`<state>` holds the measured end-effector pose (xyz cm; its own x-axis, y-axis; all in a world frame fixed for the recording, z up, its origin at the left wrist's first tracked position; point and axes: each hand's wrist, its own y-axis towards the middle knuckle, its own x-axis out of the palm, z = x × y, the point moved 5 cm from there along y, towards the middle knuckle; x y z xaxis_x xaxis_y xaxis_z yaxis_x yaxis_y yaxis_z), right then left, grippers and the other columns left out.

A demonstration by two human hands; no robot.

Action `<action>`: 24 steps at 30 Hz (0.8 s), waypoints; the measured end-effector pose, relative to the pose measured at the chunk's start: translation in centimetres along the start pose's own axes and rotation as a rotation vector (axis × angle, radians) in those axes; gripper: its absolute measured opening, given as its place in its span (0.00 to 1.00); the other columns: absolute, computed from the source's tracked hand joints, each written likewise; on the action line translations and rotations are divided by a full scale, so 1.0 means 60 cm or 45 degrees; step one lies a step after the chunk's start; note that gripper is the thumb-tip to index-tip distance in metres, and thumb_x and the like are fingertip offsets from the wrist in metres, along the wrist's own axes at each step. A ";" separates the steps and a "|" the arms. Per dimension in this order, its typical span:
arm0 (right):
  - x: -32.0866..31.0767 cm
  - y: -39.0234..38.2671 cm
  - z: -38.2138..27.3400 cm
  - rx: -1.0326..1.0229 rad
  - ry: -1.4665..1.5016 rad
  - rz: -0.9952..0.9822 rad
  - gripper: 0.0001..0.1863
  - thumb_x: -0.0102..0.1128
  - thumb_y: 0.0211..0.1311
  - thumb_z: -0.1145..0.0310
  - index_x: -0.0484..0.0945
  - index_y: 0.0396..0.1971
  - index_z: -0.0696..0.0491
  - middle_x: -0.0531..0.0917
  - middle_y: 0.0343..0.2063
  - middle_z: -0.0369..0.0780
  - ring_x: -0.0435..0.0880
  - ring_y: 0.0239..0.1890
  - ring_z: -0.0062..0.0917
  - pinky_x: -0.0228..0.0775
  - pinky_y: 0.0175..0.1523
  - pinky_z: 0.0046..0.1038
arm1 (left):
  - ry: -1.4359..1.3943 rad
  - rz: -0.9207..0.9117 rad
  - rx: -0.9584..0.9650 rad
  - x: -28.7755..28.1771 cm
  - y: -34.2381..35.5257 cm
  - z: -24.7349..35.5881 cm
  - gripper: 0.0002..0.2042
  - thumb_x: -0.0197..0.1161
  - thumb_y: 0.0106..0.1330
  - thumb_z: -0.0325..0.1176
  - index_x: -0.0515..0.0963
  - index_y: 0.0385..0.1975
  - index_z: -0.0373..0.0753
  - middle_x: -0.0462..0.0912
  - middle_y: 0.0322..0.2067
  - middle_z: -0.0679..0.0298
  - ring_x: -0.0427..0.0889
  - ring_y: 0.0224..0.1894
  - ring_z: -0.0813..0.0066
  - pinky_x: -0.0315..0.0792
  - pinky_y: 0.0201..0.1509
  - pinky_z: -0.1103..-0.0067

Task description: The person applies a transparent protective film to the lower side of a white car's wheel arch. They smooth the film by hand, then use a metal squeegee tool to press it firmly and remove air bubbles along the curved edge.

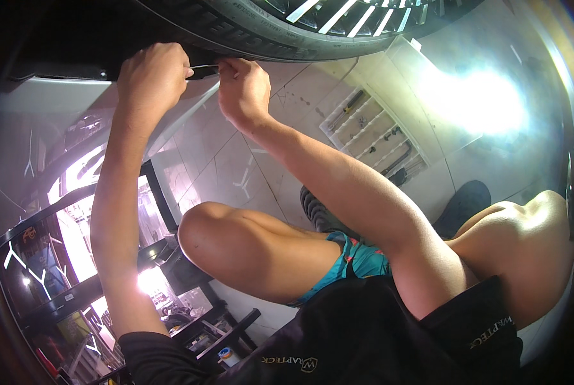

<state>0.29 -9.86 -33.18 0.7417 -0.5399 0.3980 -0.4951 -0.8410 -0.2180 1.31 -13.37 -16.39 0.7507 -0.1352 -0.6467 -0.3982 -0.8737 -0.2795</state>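
Both my hands are raised to the lower edge of a car's body, beside the wheel. My left hand (149,77) is closed, its back toward me and its thumb pointing right. Just across from it, my right hand (243,90) is closed too, fingers curled in a pinch. A thin shiny strip (203,66) spans the short gap between them; its ends are hidden in my fingers, so its kind is unclear. Behind it lies the dark wheel arch (75,48), above the glossy light body panel (43,106). The black tyre (261,42) curves close above my right hand.
On the tiled floor to the right lies a pale tray (364,138) with several hand tools. A bright lamp (479,102) glares beyond it. Black shelving (75,292) with bottles and small items stands at lower left. My bent knees (213,231) are below my arms.
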 end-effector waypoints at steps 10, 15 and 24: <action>0.001 -0.028 0.013 0.147 0.108 0.049 0.15 0.58 0.66 0.77 0.75 0.52 0.62 0.84 0.42 0.54 0.85 0.47 0.49 0.76 0.55 0.44 | 0.039 0.085 -0.104 -0.003 0.003 -0.001 0.12 0.67 0.73 0.43 0.91 0.39 0.42 0.92 0.38 0.56 0.92 0.42 0.57 0.83 0.52 0.62; 0.007 -0.020 0.014 0.138 0.057 -0.080 0.16 0.55 0.62 0.77 0.76 0.49 0.64 0.84 0.40 0.54 0.85 0.46 0.50 0.76 0.54 0.45 | 0.032 0.047 -0.204 -0.003 0.007 -0.002 0.13 0.67 0.72 0.45 0.91 0.39 0.43 0.92 0.38 0.57 0.91 0.44 0.58 0.81 0.56 0.60; 0.043 0.030 0.004 -0.271 -0.662 -0.352 0.21 0.52 0.66 0.63 0.79 0.51 0.62 0.84 0.47 0.60 0.84 0.49 0.53 0.73 0.56 0.52 | 0.081 0.047 -0.158 -0.007 0.006 0.003 0.13 0.68 0.72 0.43 0.90 0.41 0.40 0.91 0.43 0.54 0.90 0.48 0.55 0.76 0.64 0.58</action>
<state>1.43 -12.79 -32.77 0.9520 -0.2946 -0.0828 -0.2927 -0.9556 0.0345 0.79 -13.53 -16.34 0.7704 -0.1943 -0.6072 -0.3608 -0.9181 -0.1641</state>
